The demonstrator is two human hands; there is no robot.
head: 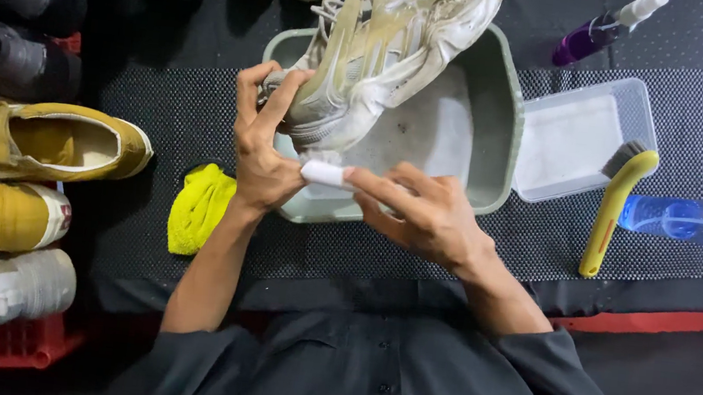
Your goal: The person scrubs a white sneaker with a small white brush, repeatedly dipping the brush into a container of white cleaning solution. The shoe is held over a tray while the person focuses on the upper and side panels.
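Observation:
My left hand (260,140) grips the toe end of a soapy white and beige sneaker (389,45), holding it tilted above a grey-green basin (507,127) with foamy water in it. My right hand (419,213) holds a small white brush (324,173), its tip under the sneaker's toe and next to my left palm. Both hands hover over the basin's near rim.
A clear tub (588,140) of white liquid stands right of the basin, a yellow-handled brush (616,208) leaning on it. A blue bottle (689,220) and a purple spray bottle (599,32) lie nearby. A yellow cloth (198,207) lies left. Several shoes (26,142) line the left side.

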